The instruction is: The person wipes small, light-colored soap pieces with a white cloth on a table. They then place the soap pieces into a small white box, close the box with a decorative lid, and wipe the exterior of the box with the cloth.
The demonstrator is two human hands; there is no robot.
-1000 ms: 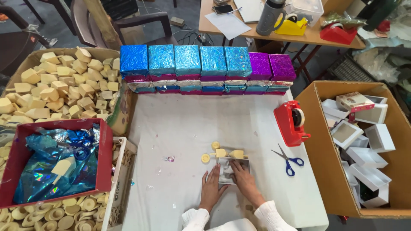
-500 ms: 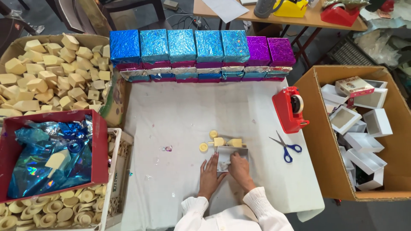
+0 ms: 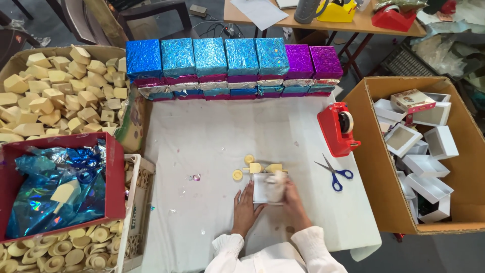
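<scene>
Tabletop point(image 3: 212, 131): covered in white cloth, matt, lightly creased
Small box point(image 3: 265, 188) under the hands: white card, smooth, dull finish; left hand point(image 3: 246, 208) flat beside it, right hand point(image 3: 289, 194) pressing a crumpled white wad point(image 3: 276, 178), paper or tissue, cannot tell which
Wrapped boxes point(image 3: 227, 56) in the back row: holographic foil, blue and purple, very glossy, crinkle-textured
Loose foil sheets point(image 3: 50, 187) in the red tray point(image 3: 117, 177): same shiny blue, rumpled
Pale yellow pieces point(image 3: 251, 167): look like unfinished wood or moulded plastic, matt
Tape dispenser point(image 3: 336, 129): red plastic, glossy
Scissors point(image 3: 333, 172): metal blades, blue plastic handles
Carton point(image 3: 374, 151) at right: brown corrugated cardboard, rough, matt
</scene>
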